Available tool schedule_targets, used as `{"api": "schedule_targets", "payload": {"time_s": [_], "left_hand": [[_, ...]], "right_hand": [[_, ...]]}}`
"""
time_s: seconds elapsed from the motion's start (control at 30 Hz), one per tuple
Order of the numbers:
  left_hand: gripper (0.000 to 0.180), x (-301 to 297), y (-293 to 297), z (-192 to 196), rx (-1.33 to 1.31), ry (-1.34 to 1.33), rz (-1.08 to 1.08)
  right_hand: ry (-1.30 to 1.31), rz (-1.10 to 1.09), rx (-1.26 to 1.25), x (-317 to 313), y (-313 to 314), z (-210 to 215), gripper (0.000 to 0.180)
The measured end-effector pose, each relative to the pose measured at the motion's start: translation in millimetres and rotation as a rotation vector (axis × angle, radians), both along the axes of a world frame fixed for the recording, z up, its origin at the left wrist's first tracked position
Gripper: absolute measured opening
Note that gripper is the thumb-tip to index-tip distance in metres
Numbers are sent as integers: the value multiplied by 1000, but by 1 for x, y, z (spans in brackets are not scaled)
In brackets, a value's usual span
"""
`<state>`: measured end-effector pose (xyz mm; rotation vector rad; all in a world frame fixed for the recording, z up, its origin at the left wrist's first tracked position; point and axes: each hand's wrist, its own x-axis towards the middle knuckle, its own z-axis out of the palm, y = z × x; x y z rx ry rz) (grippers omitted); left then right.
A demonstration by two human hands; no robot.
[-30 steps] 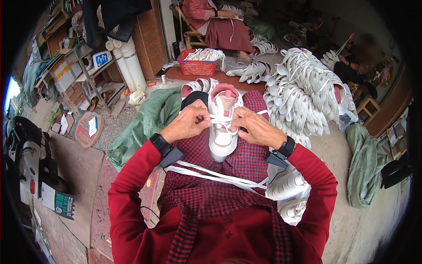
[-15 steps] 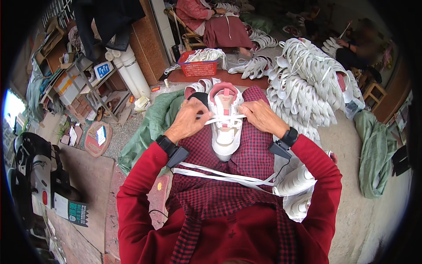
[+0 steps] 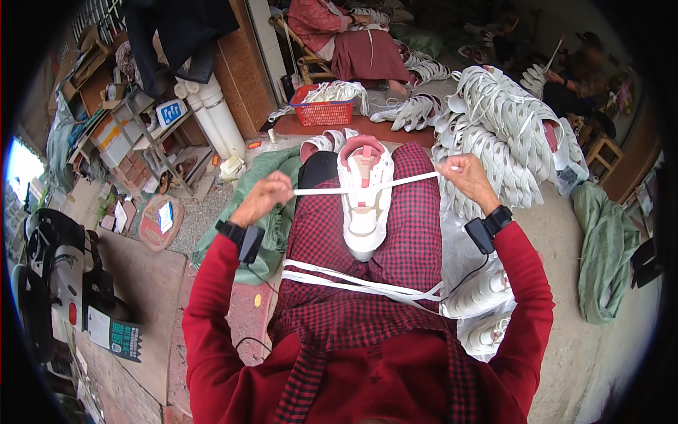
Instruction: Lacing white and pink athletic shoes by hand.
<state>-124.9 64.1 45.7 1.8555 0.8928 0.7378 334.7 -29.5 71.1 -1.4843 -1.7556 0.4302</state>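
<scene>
A white shoe upper [image 3: 364, 222] with a pink lining and beige trim lies on my lap, its toe toward me. Across it runs a flat white shoelace [image 3: 406, 181], pulled taut out to both sides. My left hand [image 3: 263, 200] pinches one lace end, left of the shoe. My right hand [image 3: 467, 180] grips the other end, higher and to the right. Both hands are off the shoe itself. Several loose white laces [image 3: 346, 280] lie over the checked apron [image 3: 402, 247] on my thighs.
A large stack of white shoe uppers [image 3: 494, 134] stands at the right. Beyond my knees is a red basket [image 3: 325, 112] of laces. Green sacks [image 3: 597, 247] lie at both sides. Another person [image 3: 364, 46] sits working at the back. A scooter [image 3: 67, 283] stands at left.
My hands have moved apart from beside the shoe, the left one outward and the right one outward and up. The lace between them is now drawn out straight and taut.
</scene>
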Motion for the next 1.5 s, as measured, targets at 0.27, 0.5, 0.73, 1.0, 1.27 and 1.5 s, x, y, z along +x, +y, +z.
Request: {"api": "schedule_targets", "payload": {"time_s": [0.27, 0.5, 0.73, 1.0, 1.27, 1.5], "left_hand": [[26, 46, -21, 8, 557, 108, 229], [35, 117, -20, 31, 587, 114, 148], [30, 130, 19, 29, 613, 51, -20], [29, 122, 2, 24, 418, 44, -33], [46, 124, -2, 25, 427, -1, -20], [36, 127, 6, 20, 455, 62, 8]], "right_hand": [[-57, 99, 90, -5, 19, -10, 33], [-235, 134, 452, -111, 15, 20, 26], [-263, 191, 318, -109, 50, 5, 26], [-229, 336, 331, -89, 60, -8, 27], [6, 112, 85, -105, 75, -15, 27], [117, 105, 62, -101, 68, -15, 29]]}}
